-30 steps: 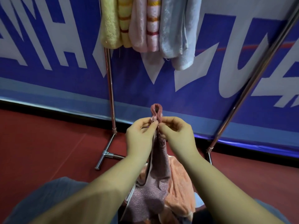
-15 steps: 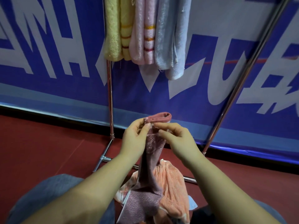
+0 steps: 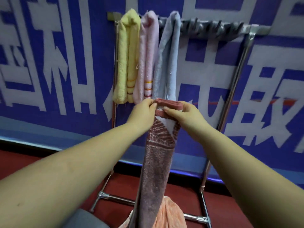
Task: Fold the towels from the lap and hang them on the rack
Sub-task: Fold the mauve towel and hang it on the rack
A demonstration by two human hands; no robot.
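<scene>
Pinching the mauve towel (image 3: 158, 162) at its folded top edge, the left hand (image 3: 143, 112) and right hand (image 3: 185, 117) hold it up near the rack (image 3: 230, 89). Its lower end runs off the near edge, beside an orange towel (image 3: 171, 214) that is cut off there too.

The mauve towel (image 3: 156, 170) is nubby terry cloth, matt; the orange towel (image 3: 171, 213) looks fleecy. The rack (image 3: 230, 89) is shiny, smooth metal tubing.
</scene>
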